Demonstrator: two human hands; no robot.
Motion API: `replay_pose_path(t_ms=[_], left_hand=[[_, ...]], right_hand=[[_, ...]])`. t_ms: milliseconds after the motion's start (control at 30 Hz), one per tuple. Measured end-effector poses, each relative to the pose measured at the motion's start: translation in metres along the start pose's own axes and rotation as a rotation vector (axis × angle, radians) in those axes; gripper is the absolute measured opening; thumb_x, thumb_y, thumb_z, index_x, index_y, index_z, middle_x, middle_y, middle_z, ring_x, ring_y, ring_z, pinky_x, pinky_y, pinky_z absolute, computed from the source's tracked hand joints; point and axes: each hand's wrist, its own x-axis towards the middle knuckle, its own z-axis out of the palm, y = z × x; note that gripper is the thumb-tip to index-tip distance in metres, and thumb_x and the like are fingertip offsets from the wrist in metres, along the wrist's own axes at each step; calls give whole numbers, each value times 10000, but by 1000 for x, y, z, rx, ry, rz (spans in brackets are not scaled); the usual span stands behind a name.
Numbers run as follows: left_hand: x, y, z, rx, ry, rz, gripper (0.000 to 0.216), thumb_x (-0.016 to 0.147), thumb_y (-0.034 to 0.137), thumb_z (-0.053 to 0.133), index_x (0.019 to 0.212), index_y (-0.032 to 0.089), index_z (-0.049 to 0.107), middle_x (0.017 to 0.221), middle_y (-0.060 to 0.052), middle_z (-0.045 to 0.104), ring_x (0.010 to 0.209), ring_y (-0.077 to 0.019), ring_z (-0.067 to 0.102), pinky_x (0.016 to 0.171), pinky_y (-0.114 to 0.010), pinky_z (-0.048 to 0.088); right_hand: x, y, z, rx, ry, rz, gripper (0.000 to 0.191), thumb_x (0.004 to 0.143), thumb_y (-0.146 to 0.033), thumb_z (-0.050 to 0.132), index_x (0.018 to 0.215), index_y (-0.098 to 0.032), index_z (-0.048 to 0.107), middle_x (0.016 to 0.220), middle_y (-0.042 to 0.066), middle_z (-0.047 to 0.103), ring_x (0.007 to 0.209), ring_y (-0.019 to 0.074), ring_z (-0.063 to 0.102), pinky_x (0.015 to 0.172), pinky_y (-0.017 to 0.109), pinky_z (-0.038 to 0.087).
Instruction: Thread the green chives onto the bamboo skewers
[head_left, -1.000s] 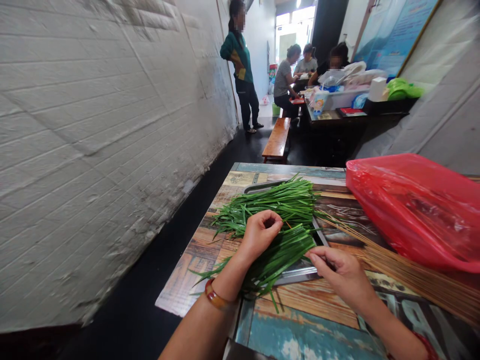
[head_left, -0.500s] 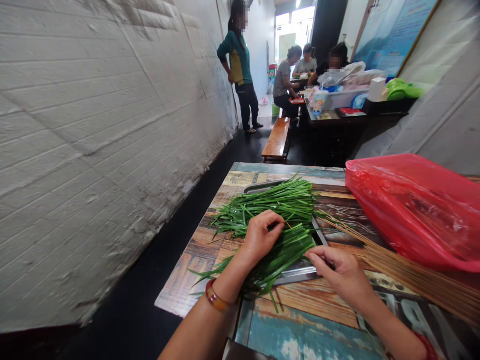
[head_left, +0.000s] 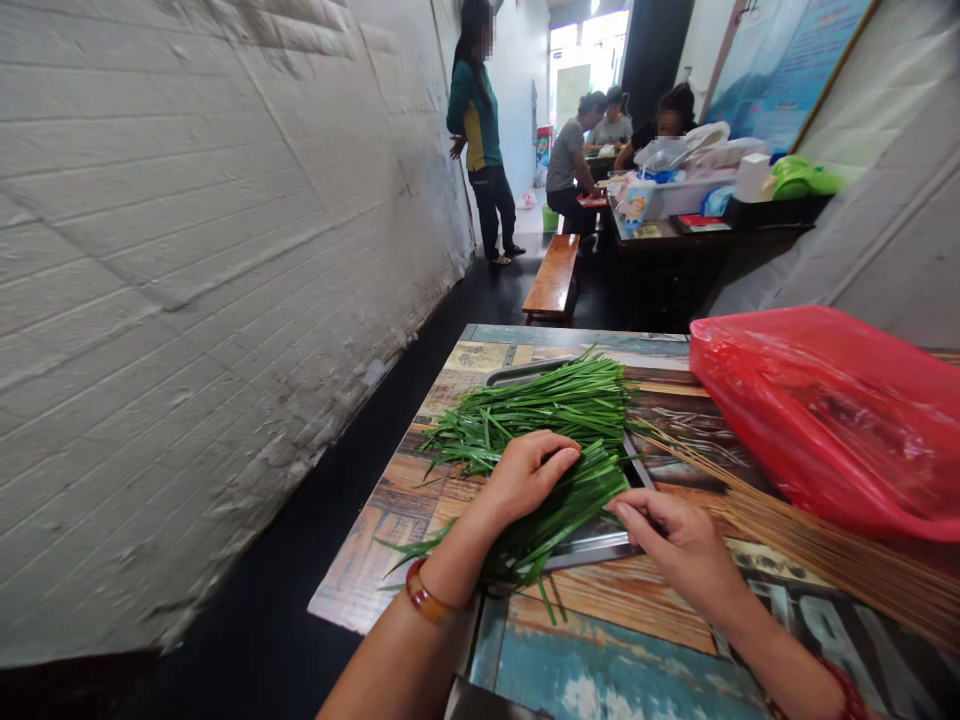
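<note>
Two bunches of long green garlic chives lie side by side on a shallow metal tray point(head_left: 600, 548). The far bunch of garlic chives point(head_left: 551, 400) rests loose, its leaf tips spilling over the left edge. Over the nearer bunch of garlic chives point(head_left: 581, 505) my left hand point(head_left: 531, 475) is closed, thumb and fingers pressing on its upper side. My right hand point(head_left: 675, 535) pinches at the cut ends of that same bunch. Anything thin between the right fingertips is too small to make out. Thin bamboo skewers point(head_left: 810, 545) lie to the right of the tray.
A red plastic bag point(head_left: 817, 420) sits on the patterned wooden table point(head_left: 420, 500) at right. Beyond are a wooden bench point(head_left: 553, 275), a standing person point(head_left: 480, 130) and several seated people at another table. A white brick-pattern wall point(head_left: 187, 300) runs along the left.
My left hand has shifted slightly right and down onto the near bunch; a thin orange-brown tip by its fingers is out of sight now. My right hand has barely moved.
</note>
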Motion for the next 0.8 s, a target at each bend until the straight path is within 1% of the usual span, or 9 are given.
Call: replay_pose_path(t_ms=[67, 133, 200, 333, 433, 533, 667, 733, 800], left_hand=[[0, 1, 1, -1, -91, -7, 324, 889, 323, 407, 728, 139, 620, 676, 1, 573, 658, -114, 501, 628, -212, 377], [0, 1, 2, -17, -136, -32, 344, 886, 329, 400, 652, 135, 563, 588, 32, 463, 585, -91, 416, 554, -197, 325], [0, 2, 2, -54, -128, -59, 329, 872, 328, 416, 632, 135, 530, 580, 42, 406, 575, -83, 371, 526, -190, 294], [0, 2, 1, -127, -107, -104, 318, 849, 319, 447, 599, 131, 508, 573, 44, 379, 566, -77, 342, 508, -184, 275], [-1, 2, -3, -147, -151, -113, 309, 834, 323, 481, 607, 124, 544, 571, 39, 423, 566, -77, 371, 516, -181, 293], [-1, -1, -9, -196, -186, -127, 310, 844, 347, 482, 696, 114, 623, 638, 10, 556, 610, -94, 470, 571, -188, 360], [2, -9, -14, -223, -64, -138, 303, 870, 332, 453, 864, 116, 665, 803, -55, 678, 731, -141, 586, 688, -231, 441], [3, -14, -13, -128, -4, -104, 244, 851, 292, 493, 863, 126, 671, 820, -63, 684, 764, -153, 603, 715, -243, 450], [4, -16, -8, 10, -9, -29, 182, 827, 249, 535, 854, 143, 681, 838, -60, 680, 806, -159, 603, 751, -251, 446]], right_hand=[[0, 0, 0, -4, 3, -6, 262, 860, -342, 492, 805, -169, 681, 666, 16, 649, 588, 139, 580, 557, 233, 441], [0, 0, 1, 5, -3, -7, 264, 861, -347, 492, 804, -172, 680, 657, 14, 643, 587, 139, 578, 559, 233, 441], [0, 1, 2, 33, -14, 8, 272, 862, -362, 492, 825, -171, 683, 656, 14, 640, 579, 137, 576, 552, 229, 444], [0, 2, 2, 49, -67, 31, 288, 865, -376, 484, 856, -166, 682, 661, 11, 641, 564, 132, 572, 546, 226, 435], [2, 0, -2, 1, -182, -9, 302, 876, -351, 459, 735, -168, 652, 618, -2, 602, 569, 127, 547, 538, 222, 399], [3, -6, -9, -9, -303, -28, 324, 878, -317, 452, 629, -168, 596, 578, -14, 562, 565, 117, 522, 536, 214, 374], [1, -15, -15, 17, -429, -48, 298, 877, -293, 470, 658, -161, 622, 592, -8, 592, 574, 112, 532, 549, 208, 373], [-1, -17, -15, 26, -503, -77, 275, 863, -297, 502, 673, -156, 643, 586, -7, 594, 564, 109, 526, 544, 207, 370], [-2, -17, -14, 25, -564, -111, 252, 845, -301, 535, 683, -153, 660, 580, -9, 589, 556, 107, 515, 536, 206, 364]])
